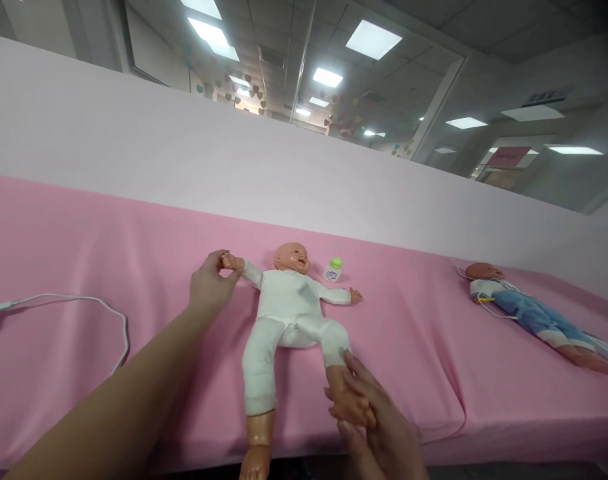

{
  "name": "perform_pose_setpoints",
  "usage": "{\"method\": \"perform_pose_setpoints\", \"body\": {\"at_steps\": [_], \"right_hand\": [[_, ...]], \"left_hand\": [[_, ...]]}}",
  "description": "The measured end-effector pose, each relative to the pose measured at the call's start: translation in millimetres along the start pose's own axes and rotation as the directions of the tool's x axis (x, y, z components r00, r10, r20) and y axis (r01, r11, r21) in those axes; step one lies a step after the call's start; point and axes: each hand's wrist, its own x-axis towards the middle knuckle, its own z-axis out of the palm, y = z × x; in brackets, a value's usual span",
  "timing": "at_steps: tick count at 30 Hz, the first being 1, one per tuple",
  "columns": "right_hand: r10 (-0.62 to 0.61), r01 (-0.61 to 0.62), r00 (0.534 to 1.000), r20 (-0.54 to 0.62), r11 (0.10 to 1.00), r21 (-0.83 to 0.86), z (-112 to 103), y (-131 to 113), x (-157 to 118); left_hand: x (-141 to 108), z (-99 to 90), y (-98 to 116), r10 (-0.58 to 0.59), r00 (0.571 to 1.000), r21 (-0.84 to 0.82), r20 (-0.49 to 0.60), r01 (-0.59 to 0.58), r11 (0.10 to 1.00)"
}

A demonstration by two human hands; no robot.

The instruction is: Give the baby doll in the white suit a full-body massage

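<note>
Baby doll [289, 303] in white suit lies face up on pink bench [84, 253]. Left hand [210, 285] closed around doll's wrist; right hand [371, 417] grips its foot. Doll dressed; lotion bottle [333, 269] beside head untouched.

A small white bottle with a green cap [333, 269] stands upright on the pink-covered counter [84, 253], near twelve o'clock. Off at three o'clock a second doll in blue clothes [534, 310] lies on its back, a thin white cord trailing beside its head. At nine o'clock a white cable [99, 307] loops across the cloth. A pale wall [184, 153] rises behind the counter.
</note>
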Motion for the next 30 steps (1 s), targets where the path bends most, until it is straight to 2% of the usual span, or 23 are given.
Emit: {"method": "perform_pose_setpoints", "body": {"at_steps": [2,4,8,10,15,18,20,22,24,27,30], "right_hand": [[0.058,-0.058,0.998,0.002,0.996,0.074,-2,-6,25],[0.079,-0.084,0.996,0.046,0.990,0.111,1,-11,52],[0.089,-0.100,0.993,0.075,0.983,0.152,23,-8,100],[0.113,-0.131,0.987,0.111,0.977,0.169,39,0,116],[0.142,-0.174,0.979,0.146,0.957,0.232,65,18,132],[0.159,-0.193,0.977,0.144,0.945,0.263,62,15,127],[0.166,-0.198,0.977,0.134,0.941,0.275,52,7,119],[0.172,-0.197,0.979,0.110,0.938,0.287,39,-1,105],[0.180,-0.197,0.980,0.083,0.938,0.286,24,-6,85],[0.156,-0.167,0.986,0.066,0.959,0.231,6,-5,47],[0.033,-0.041,0.998,0.048,0.985,0.167,-2,2,8]], "left_hand": [[-11,14.1,13,0.141,0.990,0.050,0.025,-0.142,0.989],[-21,27.9,21,0.276,0.957,0.110,0.094,-0.285,0.952],[-36,47.8,22,0.474,0.834,0.110,0.282,-0.519,0.848],[-39,52.0,18,0.510,0.798,0.091,0.321,-0.562,0.822],[-37,53.7,9,0.500,0.807,0.101,0.314,-0.552,0.828],[-33,53.8,6,0.462,0.836,0.085,0.296,-0.505,0.859],[-29,52.9,4,0.390,0.880,0.068,0.271,-0.422,0.904],[-22,50.8,-1,0.272,0.933,0.032,0.237,-0.288,0.957],[-14,47.4,-8,0.109,0.974,-0.030,0.199,-0.105,0.994],[-1,42.4,-21,-0.138,0.978,-0.155,0.157,0.162,0.974],[5,40.4,-28,-0.281,0.949,-0.285,0.142,0.311,0.907]]}}
